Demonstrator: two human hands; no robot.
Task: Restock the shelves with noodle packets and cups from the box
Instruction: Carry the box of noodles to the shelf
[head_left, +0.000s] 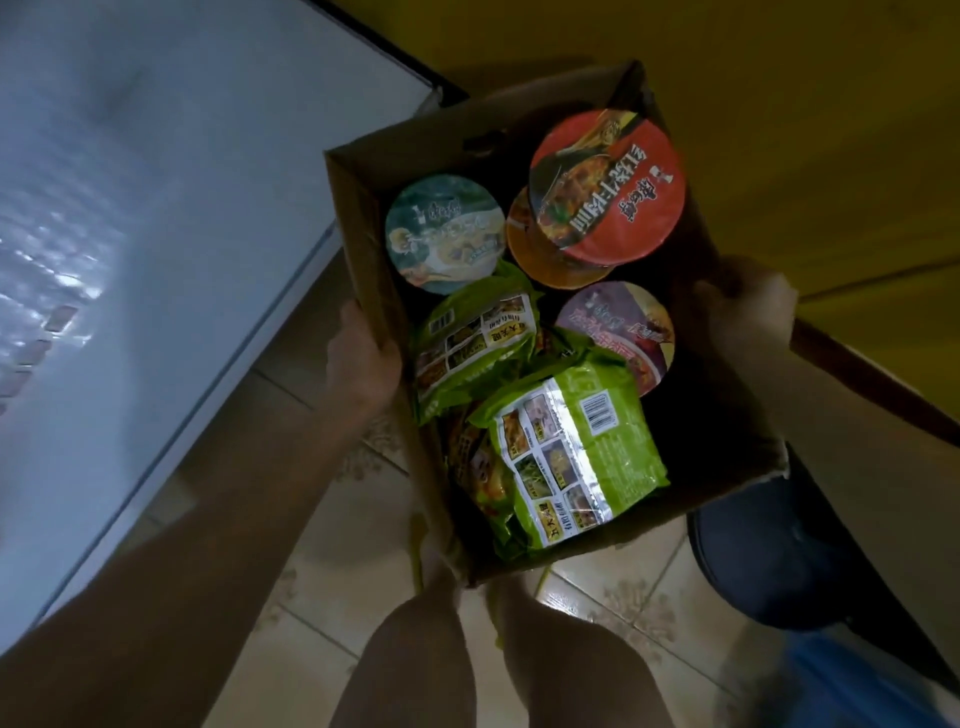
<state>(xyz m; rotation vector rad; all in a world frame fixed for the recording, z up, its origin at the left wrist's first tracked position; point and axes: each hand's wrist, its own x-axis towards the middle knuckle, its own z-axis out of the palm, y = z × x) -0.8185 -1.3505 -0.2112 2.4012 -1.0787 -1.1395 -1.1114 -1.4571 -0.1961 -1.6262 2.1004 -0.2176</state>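
Note:
I carry an open cardboard box (363, 208) in front of me, above the floor. My left hand (361, 358) grips its left wall and my right hand (748, 304) grips its right wall. Inside stand several noodle cups: a red-lidded cup (608, 187) on top of an orange one (524, 249), a teal-lidded cup (444, 234) and a purple-lidded cup (618, 332). Green noodle packets fill the near half, one (475, 338) at the left and one (576, 447) nearer me, with more beneath.
A white chest-like cabinet (156, 234) fills the left side. Tiled floor (322, 571) lies below, with my bare legs (415, 670) in view. A yellow wall (805, 130) is at the right. A dark blue round object (769, 561) sits low on the right.

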